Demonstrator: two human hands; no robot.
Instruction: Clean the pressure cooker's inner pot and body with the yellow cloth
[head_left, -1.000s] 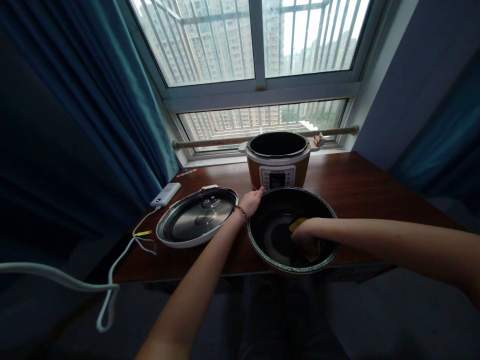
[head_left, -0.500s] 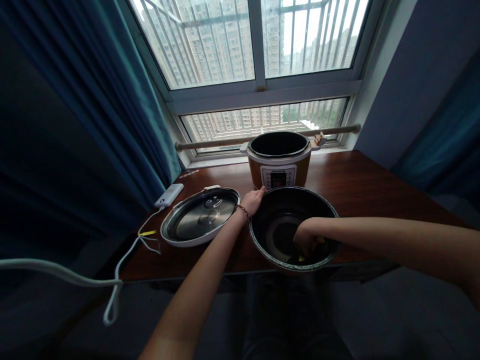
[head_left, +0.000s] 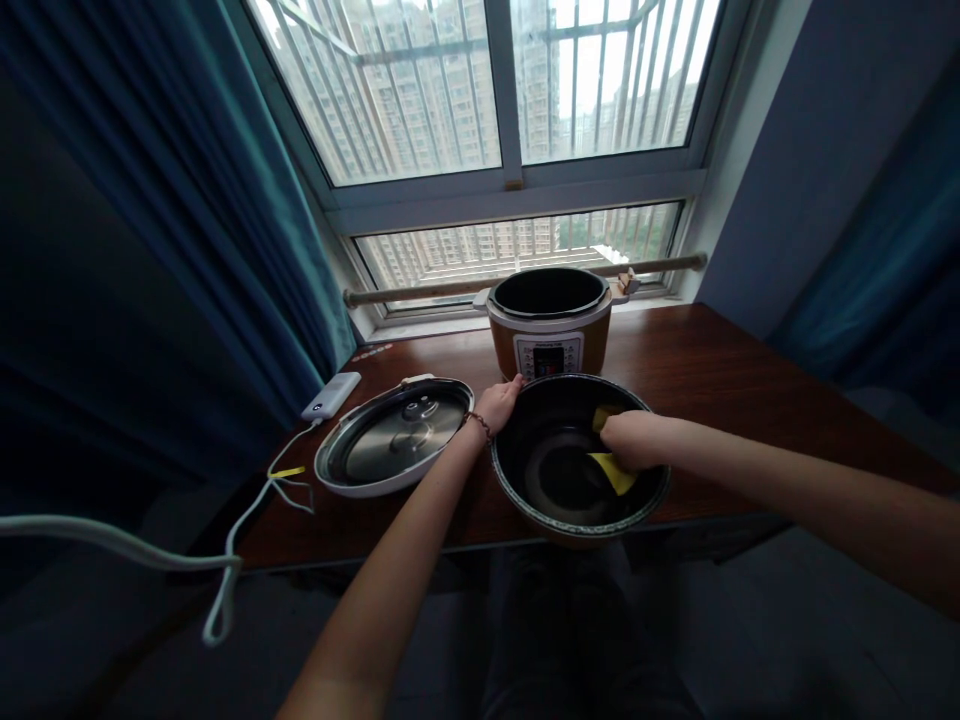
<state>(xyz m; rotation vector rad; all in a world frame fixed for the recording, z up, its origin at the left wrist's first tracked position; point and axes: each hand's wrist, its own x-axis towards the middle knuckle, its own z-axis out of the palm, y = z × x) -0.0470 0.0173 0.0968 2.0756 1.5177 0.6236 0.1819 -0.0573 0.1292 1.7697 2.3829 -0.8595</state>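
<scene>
A dark round inner pot (head_left: 555, 480) stands at the near edge of the wooden table (head_left: 720, 380). My left hand (head_left: 499, 402) grips the pot's left rim, fingers curled over it. My right hand (head_left: 630, 440) is inside the pot, closed on a yellow cloth (head_left: 615, 470) pressed against the right inner wall. Behind the pot stands the orange cooker body (head_left: 550, 325), open at the top.
The cooker's lid (head_left: 394, 445) lies upside down to the left of the pot. A white power bank (head_left: 331, 396) with a cable (head_left: 225, 570) sits at the left table edge. Blue curtains hang on both sides of the window.
My right hand has swept the yellow cloth from the near side of the pot's inside up to its right wall. My left hand has stayed on the rim.
</scene>
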